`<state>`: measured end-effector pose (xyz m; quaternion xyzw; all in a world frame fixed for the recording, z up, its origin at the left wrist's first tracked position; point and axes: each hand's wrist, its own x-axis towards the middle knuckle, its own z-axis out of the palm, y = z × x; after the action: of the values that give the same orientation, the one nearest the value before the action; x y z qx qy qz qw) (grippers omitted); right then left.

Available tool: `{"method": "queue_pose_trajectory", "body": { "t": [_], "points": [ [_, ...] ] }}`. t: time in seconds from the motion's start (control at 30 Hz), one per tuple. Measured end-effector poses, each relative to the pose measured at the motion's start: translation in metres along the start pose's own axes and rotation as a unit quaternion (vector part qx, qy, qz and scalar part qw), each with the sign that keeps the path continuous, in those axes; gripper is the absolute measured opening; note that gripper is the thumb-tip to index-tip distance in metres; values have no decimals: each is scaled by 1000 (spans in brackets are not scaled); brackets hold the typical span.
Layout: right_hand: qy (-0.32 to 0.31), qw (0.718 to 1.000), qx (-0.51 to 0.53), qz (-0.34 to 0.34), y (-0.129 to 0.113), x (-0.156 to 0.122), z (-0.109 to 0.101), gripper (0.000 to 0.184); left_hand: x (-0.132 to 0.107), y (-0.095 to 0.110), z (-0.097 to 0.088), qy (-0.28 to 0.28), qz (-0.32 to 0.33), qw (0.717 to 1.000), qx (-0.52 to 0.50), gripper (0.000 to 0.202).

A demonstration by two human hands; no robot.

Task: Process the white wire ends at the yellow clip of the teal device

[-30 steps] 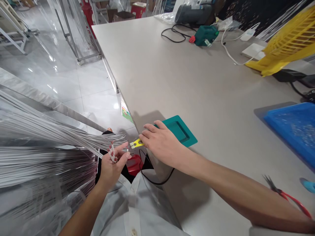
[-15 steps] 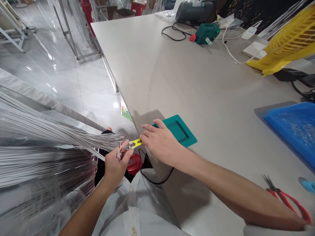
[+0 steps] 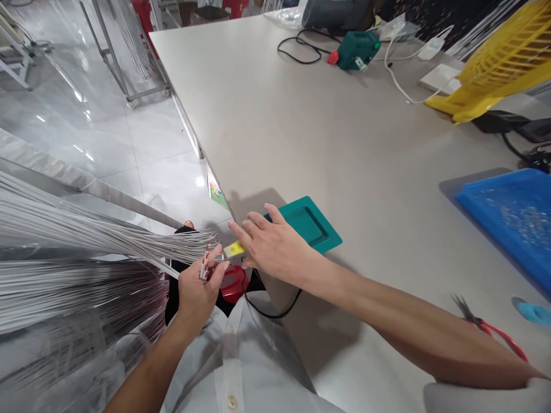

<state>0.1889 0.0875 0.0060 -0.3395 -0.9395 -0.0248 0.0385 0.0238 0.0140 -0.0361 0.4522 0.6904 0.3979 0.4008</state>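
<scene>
My left hand (image 3: 198, 287) is closed in a pinch by the table's near left edge, around a few thin white wires with red-and-white ends (image 3: 204, 265) that stick up between the fingers. A small flat yellow hand tool (image 3: 233, 248) points at the left fingertips. Its other end goes under my right hand (image 3: 275, 252), which grips it low with the upper fingers spread; the tool is blurred and its kind does not show. Beneath and behind the right hand lies a shallow green tray (image 3: 333, 240). A thick bundle of white wires (image 3: 129, 229) reaches in from the left.
Red-handled pliers (image 3: 482, 324) lie beside my right forearm. A blue tray (image 3: 477, 212), a yellow fan (image 3: 495, 69) and a green device (image 3: 357, 50) with cords stand on the table (image 3: 344, 137). A black cable (image 3: 275, 316) loops by my lap. A wheeled rack (image 3: 124, 86) stands beyond.
My right hand's fingers have lifted and spread more, and the yellow tool has shifted slightly left. The left hand has moved a little left, still pinching the wires. The view has shifted slightly.
</scene>
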Motion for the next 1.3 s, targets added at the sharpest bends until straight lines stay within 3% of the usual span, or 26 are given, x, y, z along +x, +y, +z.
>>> {"method": "queue_pose_trajectory", "body": {
  "t": [0.23,0.33,0.47,0.53,0.7,0.87,1.03,1.1,1.2,1.3],
  "points": [
    [3,1000,-16,0,3,0,-6,67,-2,6,-7,6,-36,998,-45,40],
    [81,996,31,-9,-1,-3,-10,58,-3,14,-13,6,-59,993,-104,39],
    [229,961,153,4,-23,-11,-8,20,-5,24,-22,9,-80,979,-185,21],
    [241,929,277,50,-36,-12,-4,19,-7,26,-24,1,-85,976,-200,17],
    [177,815,532,149,-56,-2,5,15,-11,24,-24,-32,-88,961,-258,15],
    [216,712,644,178,-63,6,12,10,-13,22,-23,-35,-100,960,-258,15],
    [182,590,754,226,-70,5,21,17,-13,19,-23,-39,-73,976,-203,14],
    [161,566,774,234,-71,5,22,18,-13,15,-23,-38,-75,977,-198,15],
    [142,564,775,246,-70,5,20,22,-12,10,-24,-34,-89,973,-210,16],
    [173,555,768,270,-64,5,15,27,-10,3,-24,-21,-106,969,-222,17]
  ]
}}
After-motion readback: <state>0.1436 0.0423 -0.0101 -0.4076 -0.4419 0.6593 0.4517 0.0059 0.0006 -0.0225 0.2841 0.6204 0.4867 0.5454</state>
